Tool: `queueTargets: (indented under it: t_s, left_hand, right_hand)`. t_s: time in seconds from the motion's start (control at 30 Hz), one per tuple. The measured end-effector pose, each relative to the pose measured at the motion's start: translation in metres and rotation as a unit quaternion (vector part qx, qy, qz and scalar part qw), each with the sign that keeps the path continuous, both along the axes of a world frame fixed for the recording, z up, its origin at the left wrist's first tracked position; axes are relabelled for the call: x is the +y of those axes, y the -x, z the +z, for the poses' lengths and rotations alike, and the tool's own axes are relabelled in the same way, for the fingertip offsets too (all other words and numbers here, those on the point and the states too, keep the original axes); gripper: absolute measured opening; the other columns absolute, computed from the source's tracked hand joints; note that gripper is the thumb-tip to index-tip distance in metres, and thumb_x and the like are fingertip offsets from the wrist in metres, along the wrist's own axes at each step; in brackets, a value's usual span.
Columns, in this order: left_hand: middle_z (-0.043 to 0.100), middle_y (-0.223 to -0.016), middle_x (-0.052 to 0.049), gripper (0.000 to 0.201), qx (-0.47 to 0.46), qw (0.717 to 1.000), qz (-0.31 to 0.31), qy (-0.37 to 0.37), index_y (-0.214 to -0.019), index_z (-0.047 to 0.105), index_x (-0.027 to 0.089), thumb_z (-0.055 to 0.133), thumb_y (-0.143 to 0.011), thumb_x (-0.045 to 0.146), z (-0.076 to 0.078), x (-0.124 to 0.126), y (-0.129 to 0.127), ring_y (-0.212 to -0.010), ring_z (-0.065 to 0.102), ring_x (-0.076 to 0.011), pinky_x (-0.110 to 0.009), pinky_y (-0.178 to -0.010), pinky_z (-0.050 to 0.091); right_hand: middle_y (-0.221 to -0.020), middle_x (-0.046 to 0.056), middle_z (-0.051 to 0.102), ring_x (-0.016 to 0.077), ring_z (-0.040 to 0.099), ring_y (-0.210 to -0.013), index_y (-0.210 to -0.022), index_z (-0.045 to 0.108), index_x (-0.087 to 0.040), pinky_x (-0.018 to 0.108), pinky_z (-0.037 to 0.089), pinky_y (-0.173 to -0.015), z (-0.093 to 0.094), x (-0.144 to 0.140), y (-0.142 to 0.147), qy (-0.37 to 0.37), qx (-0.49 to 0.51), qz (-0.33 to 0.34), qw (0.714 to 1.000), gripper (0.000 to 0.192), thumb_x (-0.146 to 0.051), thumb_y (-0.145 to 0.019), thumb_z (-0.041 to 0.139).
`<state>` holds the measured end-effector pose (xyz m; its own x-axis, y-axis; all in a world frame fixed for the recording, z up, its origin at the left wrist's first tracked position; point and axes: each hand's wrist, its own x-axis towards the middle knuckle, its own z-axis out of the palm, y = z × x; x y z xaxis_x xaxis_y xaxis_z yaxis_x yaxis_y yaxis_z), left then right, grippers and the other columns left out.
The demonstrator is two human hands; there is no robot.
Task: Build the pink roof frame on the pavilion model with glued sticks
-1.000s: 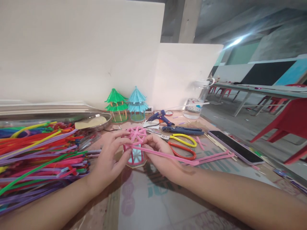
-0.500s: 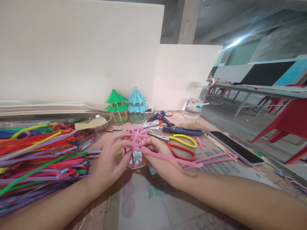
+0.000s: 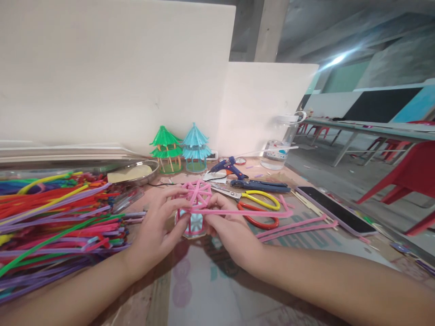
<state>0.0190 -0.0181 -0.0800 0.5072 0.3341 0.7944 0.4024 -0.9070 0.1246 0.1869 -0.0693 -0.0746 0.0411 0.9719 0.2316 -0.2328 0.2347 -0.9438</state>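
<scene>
The left hand (image 3: 158,226) is curled around the side of a little pink straw house (image 3: 194,209) that stands upright on the table (image 3: 204,290), with its fingers bent and the thumb near the spoked top. The right hand (image 3: 228,231) is mostly closed, and its fingertips pinch one end of a long pink straw (image 3: 249,211) right at the rim of the house top. To do this bit well, I think the left hand should keep the house still and not squash it, while the right hand presses the straw end snug against the rim. The long straw lies almost flat, running sideways from the house out to the right, and its far end has a small kink that tips up over the red-handled scissors (image 3: 260,220). The house itself points straight up. A big pile of colourful straws (image 3: 57,217) lies to the left.
</scene>
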Motion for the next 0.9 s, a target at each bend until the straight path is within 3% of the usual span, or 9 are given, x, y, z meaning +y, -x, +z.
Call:
queueTargets:
  t_s: [0.23,0.4,0.67,0.9]
  left_hand:
    - [0.059,-0.12,-0.007,0.019,-0.004,1.0,0.007,0.009,-0.109,0.055,0.027,0.05,-0.094,0.017,0.0,0.001,0.0,-0.117,0.057,-0.0237,-0.044,-0.098,0.05]
    - [0.059,-0.12,-0.007,0.017,-0.011,1.0,0.011,0.012,-0.108,0.055,0.026,0.051,-0.095,0.017,0.0,0.002,0.001,-0.117,0.057,-0.0229,-0.043,-0.1,0.049]
    - [0.06,-0.119,-0.006,0.02,-0.002,1.0,0.009,0.0,-0.109,0.055,0.027,0.05,-0.093,0.015,0.002,0.001,0.002,-0.116,0.059,-0.0232,-0.042,-0.096,0.051]
    - [0.06,-0.12,-0.006,0.018,-0.02,1.0,0.015,0.005,-0.108,0.055,0.027,0.051,-0.094,0.017,0.0,0.003,0.002,-0.116,0.058,-0.0227,-0.042,-0.098,0.05]
  right_hand:
    - [-0.065,-0.006,0.05,0.0099,0.037,-0.053,-0.072,0.052,-0.023,0.021,0.029,-0.048,-0.007,0.004,-0.001,0.001,-0.006,-0.002,1.0,0.008,-0.024,-0.065,0.057]
    - [-0.068,-0.005,0.055,0.0103,0.044,-0.056,-0.083,0.056,-0.022,0.022,0.033,-0.052,-0.007,0.007,-0.001,0.025,-0.026,0.024,0.999,0.021,-0.023,-0.063,0.057]
    - [-0.057,-0.008,0.049,0.0091,0.04,-0.048,-0.079,0.053,-0.023,0.022,0.03,-0.047,-0.01,0.011,0.002,0.02,-0.041,0.017,0.999,0.031,-0.047,-0.071,0.071]
    - [-0.06,-0.007,0.053,0.0111,0.046,-0.052,-0.087,0.052,-0.025,0.023,0.035,-0.05,-0.007,0.004,-0.004,0.011,-0.047,0.026,0.999,0.022,-0.033,-0.072,0.065]
